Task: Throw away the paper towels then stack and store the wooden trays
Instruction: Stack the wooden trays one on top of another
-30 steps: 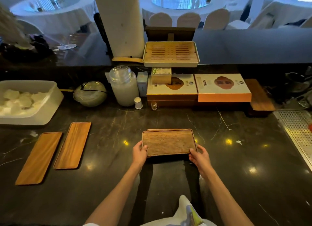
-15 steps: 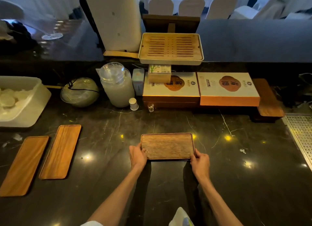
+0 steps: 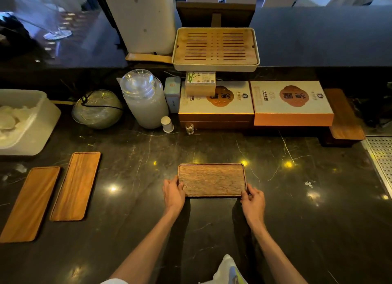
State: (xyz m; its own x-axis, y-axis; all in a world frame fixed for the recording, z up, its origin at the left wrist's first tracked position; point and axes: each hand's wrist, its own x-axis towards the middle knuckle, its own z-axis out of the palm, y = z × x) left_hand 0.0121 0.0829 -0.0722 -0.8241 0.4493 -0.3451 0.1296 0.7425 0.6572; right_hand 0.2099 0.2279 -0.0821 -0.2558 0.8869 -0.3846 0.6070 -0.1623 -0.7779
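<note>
A stack of dark wooden trays (image 3: 212,178) lies on the black marble counter (image 3: 297,209) straight in front of me. My left hand (image 3: 173,193) grips its near left corner and my right hand (image 3: 253,201) grips its near right corner. Two long orange-brown wooden trays (image 3: 76,186) (image 3: 29,203) lie side by side on the counter at the left, well apart from both hands. Crumpled white paper towels (image 3: 10,118) fill a white plastic bin (image 3: 36,131) at the far left.
Along the back stand a glass bowl (image 3: 97,109), a lidded glass jar (image 3: 145,99), two small cups (image 3: 167,124), two orange gift boxes (image 3: 292,105) and a slatted tea tray (image 3: 215,48). A wooden board (image 3: 343,116) and perforated metal drain (image 3: 381,160) sit at the right.
The upper tray, offset a second ago, now sits flush on the stack. My view has tilted down and shifted right, and both hands stay at the stack's near corners.
</note>
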